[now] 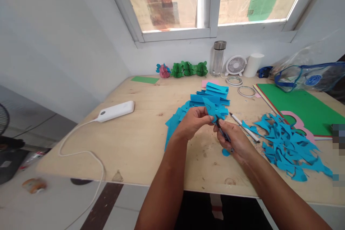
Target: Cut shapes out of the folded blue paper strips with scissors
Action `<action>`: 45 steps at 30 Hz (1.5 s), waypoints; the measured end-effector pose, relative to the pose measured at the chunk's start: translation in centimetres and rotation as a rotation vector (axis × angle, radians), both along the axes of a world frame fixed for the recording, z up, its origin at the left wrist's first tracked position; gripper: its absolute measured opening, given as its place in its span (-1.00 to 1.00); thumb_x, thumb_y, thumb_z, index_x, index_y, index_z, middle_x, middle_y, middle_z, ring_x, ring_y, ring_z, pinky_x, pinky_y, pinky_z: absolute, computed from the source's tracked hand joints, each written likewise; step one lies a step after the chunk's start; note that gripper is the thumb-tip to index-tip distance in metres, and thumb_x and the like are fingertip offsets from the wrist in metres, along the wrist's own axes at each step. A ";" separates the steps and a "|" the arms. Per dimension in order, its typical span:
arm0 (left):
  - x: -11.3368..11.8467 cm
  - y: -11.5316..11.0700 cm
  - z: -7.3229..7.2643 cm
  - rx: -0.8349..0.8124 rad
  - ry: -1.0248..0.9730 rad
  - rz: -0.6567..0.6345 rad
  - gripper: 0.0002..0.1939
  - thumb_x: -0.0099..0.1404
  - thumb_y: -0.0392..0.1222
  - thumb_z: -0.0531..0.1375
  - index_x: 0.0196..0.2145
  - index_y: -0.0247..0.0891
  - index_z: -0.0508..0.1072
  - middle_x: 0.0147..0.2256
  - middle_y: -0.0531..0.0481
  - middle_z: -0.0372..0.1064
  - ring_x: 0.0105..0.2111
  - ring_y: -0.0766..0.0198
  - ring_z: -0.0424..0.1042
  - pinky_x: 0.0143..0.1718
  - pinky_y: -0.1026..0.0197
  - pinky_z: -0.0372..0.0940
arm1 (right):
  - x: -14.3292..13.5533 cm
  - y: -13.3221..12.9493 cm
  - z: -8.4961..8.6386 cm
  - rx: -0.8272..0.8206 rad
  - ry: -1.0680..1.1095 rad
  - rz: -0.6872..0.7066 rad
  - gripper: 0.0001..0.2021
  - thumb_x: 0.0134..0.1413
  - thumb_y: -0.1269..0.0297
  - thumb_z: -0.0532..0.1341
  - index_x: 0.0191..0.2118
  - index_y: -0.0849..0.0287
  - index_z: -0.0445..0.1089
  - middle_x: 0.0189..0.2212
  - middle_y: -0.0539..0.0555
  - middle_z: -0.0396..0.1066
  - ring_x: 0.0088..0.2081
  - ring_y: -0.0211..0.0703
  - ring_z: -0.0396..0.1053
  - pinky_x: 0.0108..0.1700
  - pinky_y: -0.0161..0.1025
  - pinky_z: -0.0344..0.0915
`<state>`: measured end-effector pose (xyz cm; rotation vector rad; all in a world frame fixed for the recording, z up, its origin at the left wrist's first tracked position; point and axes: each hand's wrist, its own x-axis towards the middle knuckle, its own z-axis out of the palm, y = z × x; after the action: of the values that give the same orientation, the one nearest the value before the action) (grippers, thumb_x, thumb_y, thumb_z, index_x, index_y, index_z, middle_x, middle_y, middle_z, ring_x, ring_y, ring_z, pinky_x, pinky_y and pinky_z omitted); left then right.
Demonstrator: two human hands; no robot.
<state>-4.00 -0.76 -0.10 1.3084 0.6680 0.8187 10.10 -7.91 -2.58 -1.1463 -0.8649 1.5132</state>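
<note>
Between the thumb and fingers of my left hand (198,119) is a piece of blue paper (210,107) with cut, curved edges. My right hand (233,136) is closed around dark scissors (224,131), whose tips meet the lower edge of that paper. Behind my hands lie folded blue paper strips (206,99), and more blue pieces (175,119) spread beside my left wrist. A heap of blue paper scraps (287,143) lies to the right of my right hand. One small blue scrap (225,152) rests below it on the table.
A white marker (244,128) lies beside my right hand. Green sheets (302,106) and a pink cutout (304,131) are at the right. Along the wall stand paper figures (188,68), a glass bottle (218,59) and a small fan (236,65). A corded power bank (117,110) lies left.
</note>
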 end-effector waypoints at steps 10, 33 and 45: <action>-0.2 0.1 0.1 0.000 -0.013 -0.018 -0.79 -0.03 -0.15 0.35 -0.55 -0.34 0.43 -0.53 0.00 0.38 -0.49 0.35 0.32 -0.38 0.25 0.23 | -0.1 -0.1 0.1 0.012 -0.004 0.006 -0.63 0.02 -0.05 0.18 -0.45 0.21 0.32 -0.78 -0.14 0.13 -0.78 -0.46 -0.15 -0.72 -0.41 -0.28; -0.5 0.1 0.1 0.009 -0.032 -0.032 -0.76 -0.06 -0.11 0.37 -0.56 -0.33 0.44 -0.54 -0.01 0.38 -0.50 0.33 0.33 -0.42 0.25 0.25 | -0.1 -0.3 0.1 0.019 -0.033 0.014 -0.63 0.00 -0.06 0.17 -0.46 0.20 0.31 -0.78 -0.13 0.12 -0.76 -0.44 -0.14 -0.70 -0.41 -0.27; -0.7 0.2 -0.2 -0.013 -0.017 -0.039 -0.73 -0.08 -0.10 0.39 -0.55 -0.33 0.44 -0.53 -0.02 0.40 -0.51 0.35 0.33 -0.42 0.27 0.25 | -0.2 -0.2 0.1 0.023 -0.082 -0.003 -0.62 -0.04 -0.08 0.19 -0.49 0.19 0.31 -0.80 -0.14 0.10 -0.76 -0.43 -0.14 -0.71 -0.42 -0.26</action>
<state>-4.69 -0.52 -0.25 1.2979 0.6318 0.7917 9.89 -8.11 -2.44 -1.1996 -0.9328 1.4586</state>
